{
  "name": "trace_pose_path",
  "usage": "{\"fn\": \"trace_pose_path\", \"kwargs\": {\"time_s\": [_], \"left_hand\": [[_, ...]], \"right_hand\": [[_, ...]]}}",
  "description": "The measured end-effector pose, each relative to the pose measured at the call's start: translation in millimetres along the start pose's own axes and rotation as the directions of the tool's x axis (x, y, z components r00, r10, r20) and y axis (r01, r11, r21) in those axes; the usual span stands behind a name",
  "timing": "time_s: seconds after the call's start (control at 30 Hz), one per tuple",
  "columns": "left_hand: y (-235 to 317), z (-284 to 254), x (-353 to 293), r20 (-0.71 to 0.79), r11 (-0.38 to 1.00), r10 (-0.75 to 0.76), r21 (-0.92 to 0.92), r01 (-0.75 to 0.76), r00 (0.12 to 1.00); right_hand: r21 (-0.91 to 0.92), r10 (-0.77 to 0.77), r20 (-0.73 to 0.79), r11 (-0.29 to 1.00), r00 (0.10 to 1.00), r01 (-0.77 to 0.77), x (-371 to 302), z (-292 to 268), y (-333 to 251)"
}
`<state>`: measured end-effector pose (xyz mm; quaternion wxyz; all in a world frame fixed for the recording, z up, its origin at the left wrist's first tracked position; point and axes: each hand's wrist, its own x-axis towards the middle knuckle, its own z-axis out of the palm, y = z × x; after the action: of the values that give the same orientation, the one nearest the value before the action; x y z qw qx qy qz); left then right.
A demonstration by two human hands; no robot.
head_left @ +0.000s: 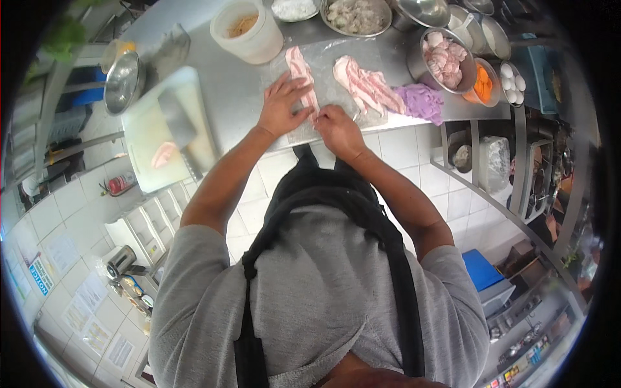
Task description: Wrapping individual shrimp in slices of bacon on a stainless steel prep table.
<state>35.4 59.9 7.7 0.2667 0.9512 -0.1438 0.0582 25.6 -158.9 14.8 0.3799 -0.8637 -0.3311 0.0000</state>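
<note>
A long strip of raw bacon (297, 63) lies on a clear plastic sheet (326, 61) at the front of the steel table. My left hand (282, 107) rests over this strip, fingers stretched out and spread across it. At the strip's near end, my right hand (341, 134) has its fingers closed in a pinch on the meat; the fingertips are partly hidden. To the right sits a pile of more bacon strips (362, 84), overlapping one another. A crumpled purple cloth or plastic (420, 103) touches the right end of that pile.
On the left, a white cutting board (139, 129) carries a cleaver (178, 119) and a small piece of meat (164, 155). Beyond the hands stands a white tub (255, 48). At right are a pot of meat chunks (417, 63), an orange-filled container (495, 97) and eggs (513, 84).
</note>
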Motion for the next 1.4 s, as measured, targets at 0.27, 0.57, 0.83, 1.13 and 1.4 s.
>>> {"fn": "trace_pose_path", "kwargs": {"time_s": [0.27,0.57,0.83,1.13,1.4], "left_hand": [[14.9,-13.9,4.1,0.157,0.994,-0.028,0.108,0.011,0.987],[55.5,-59.2,215.1,-0.087,0.985,-0.096,0.138,0.107,0.992],[49.3,-6.4,290.9,0.403,0.872,-0.218,0.489,-0.008,0.889],[6.4,-22.2,290.4,0.403,0.967,-0.193,0.230,0.105,0.895],[46.0,-62.9,201.2,0.509,0.569,-0.413,-0.503,0.650,0.755]], "right_hand": [[-0.016,-0.133,0.021,0.991,0.991,0.134,-1.5,3.1,14.0],[0.160,-0.079,-0.051,0.983,0.996,0.086,-3.1,7.8,23.9],[0.185,-0.062,0.007,0.981,0.998,0.060,0.2,6.1,25.8],[0.202,-0.067,0.002,0.977,0.998,0.065,-2.7,6.6,25.9],[0.210,-0.124,-0.027,0.969,0.992,0.126,-5.2,7.5,36.7]]}}
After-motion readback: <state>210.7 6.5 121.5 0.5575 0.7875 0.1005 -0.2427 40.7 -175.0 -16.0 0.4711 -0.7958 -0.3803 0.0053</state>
